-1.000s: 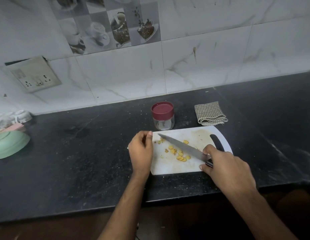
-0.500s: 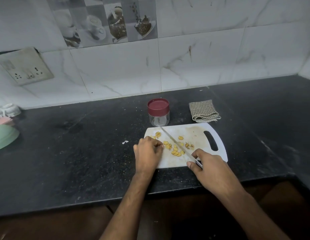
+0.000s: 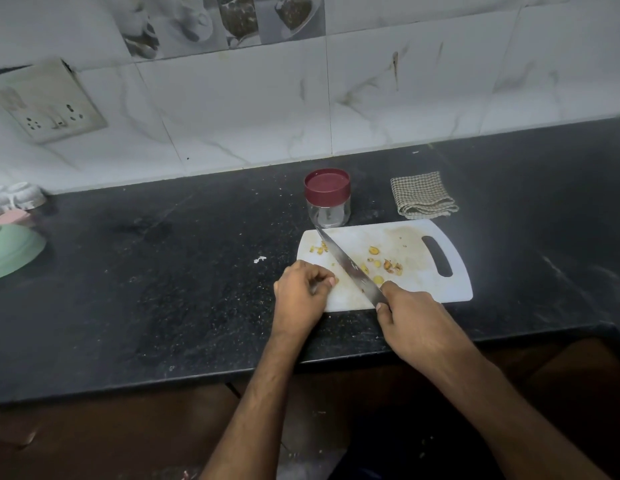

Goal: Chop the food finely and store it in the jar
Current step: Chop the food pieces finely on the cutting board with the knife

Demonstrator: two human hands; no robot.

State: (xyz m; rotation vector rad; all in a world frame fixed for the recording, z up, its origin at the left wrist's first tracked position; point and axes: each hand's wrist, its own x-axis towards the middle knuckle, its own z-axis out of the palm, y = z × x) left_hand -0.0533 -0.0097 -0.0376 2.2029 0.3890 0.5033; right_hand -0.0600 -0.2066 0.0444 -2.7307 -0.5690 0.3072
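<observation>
Far left on the black counter [image 3: 163,289]: one green bowl [image 3: 10,249], one wall socket [image 3: 50,100] above. Near the middle, one left hand [image 3: 301,292], fingers curled at the near left corner of the one white cutting board [image 3: 416,285], whether pinching anything cannot be told. One knife [image 3: 348,266] slanting across the board, tip by the one red-lidded jar [image 3: 327,199], handle gripped by the one right hand [image 3: 419,327]. Roughly a dozen yellow food pieces [image 3: 379,265] scattered on the board, both sides of the blade. Behind the board's right end, one folded checked cloth [image 3: 422,195]
</observation>
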